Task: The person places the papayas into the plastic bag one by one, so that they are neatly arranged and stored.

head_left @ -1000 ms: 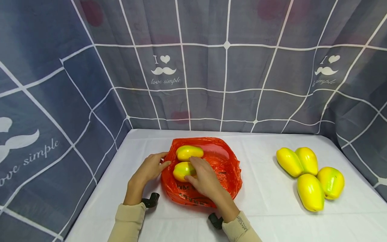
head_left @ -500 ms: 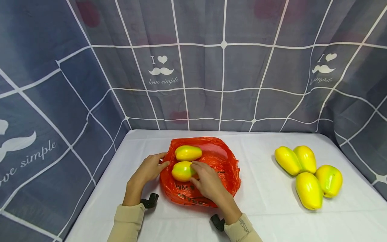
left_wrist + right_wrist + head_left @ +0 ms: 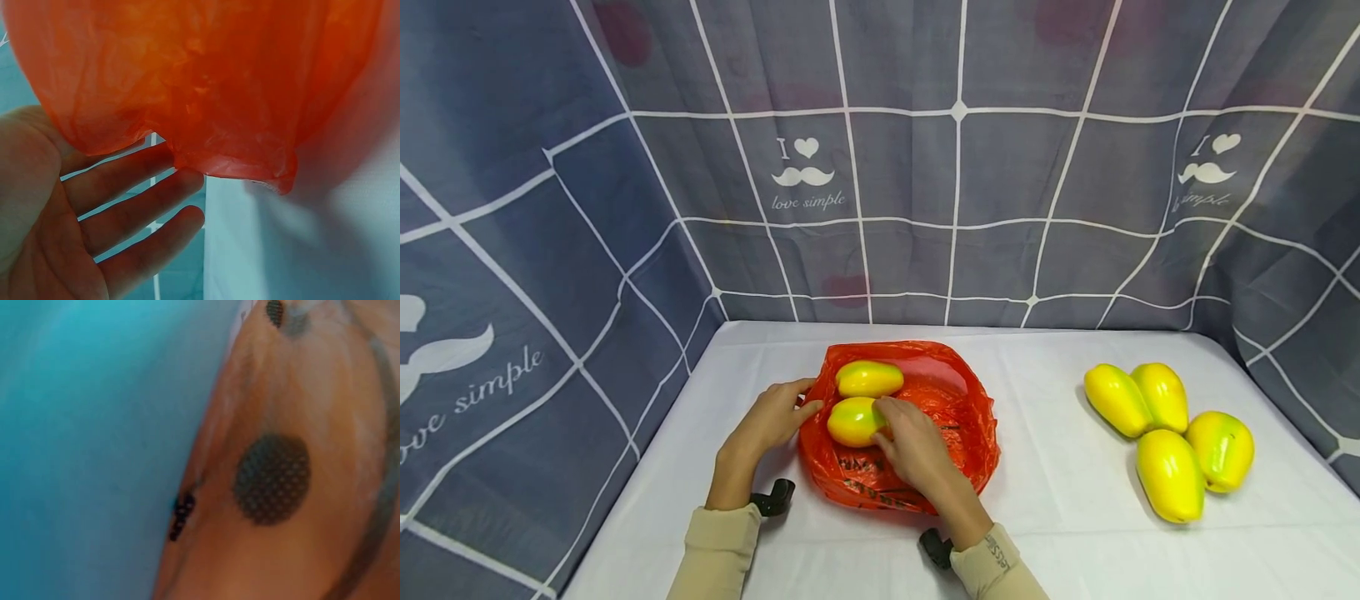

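Right hand (image 3: 917, 450) fingers curl over the near mango (image 3: 852, 422) inside the orange bag (image 3: 958, 408), grasping it from its 3 o'clock side. The far mango (image 3: 868, 378) lies just beyond, at 12 o'clock of the near one, the two close together (touching or not, cannot tell).

Left hand (image 3: 769, 421) sits at the bag's 9 o'clock rim, thumb tip against the plastic; the left wrist view shows the fingers (image 3: 134, 209) straight and spread under the bag's (image 3: 206, 81) hanging edge, not gripping. The right wrist view is a blur of orange plastic, nothing readable.

The bag lies open on the white table (image 3: 1045, 533), left of centre, its far rim near the table's back edge. Four more mangoes (image 3: 1165, 437) cluster at the bag's 3 o'clock, well apart, with bare cloth between. Checked curtain (image 3: 955, 192) walls the table at back, left and right.
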### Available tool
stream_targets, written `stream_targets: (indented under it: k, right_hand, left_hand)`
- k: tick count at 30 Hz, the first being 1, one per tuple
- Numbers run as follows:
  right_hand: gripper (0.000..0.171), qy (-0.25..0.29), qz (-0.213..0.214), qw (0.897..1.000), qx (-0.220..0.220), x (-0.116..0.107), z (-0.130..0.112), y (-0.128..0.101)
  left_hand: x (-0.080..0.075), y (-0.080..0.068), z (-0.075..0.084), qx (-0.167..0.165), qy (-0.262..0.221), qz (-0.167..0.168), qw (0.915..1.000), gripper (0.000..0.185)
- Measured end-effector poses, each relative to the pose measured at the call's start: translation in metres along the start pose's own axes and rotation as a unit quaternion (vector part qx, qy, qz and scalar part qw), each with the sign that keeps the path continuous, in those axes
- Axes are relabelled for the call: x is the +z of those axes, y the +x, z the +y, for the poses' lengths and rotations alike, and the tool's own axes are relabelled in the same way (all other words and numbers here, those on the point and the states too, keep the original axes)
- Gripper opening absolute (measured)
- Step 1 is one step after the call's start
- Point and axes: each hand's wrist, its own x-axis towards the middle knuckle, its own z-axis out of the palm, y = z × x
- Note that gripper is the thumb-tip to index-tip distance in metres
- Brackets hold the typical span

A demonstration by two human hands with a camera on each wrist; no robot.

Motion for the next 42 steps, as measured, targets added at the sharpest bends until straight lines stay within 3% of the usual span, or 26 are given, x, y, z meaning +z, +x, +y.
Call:
stream_targets:
  k: [8,22,31,42]
  right_hand:
    - [0.042,-0.015,0.02,1.0,-0.001,0.002,0.0,0.003]
    - [0.048,0.021,0.017,1.0,0.014,-0.001,-0.004,0.0]
    - [0.047,0.061,0.05,0.997,0.012,-0.019,-0.006,-0.012]
    - [0.043,0.077,0.099,0.992,0.022,-0.033,0.011,-0.023]
  left_hand:
    - [0.0,0.0,0.0,0.006,0.001,0.003,1.0,0.046]
    - [0.0,0.0,0.0,0.007,0.003,0.002,1.0,0.046]
    - [0.001,0.0,0.0,0.003,0.001,0.001,1.0,0.046]
    - [0.001,0.001,0.001,0.008,0.011,0.0,0.9999,0.049]
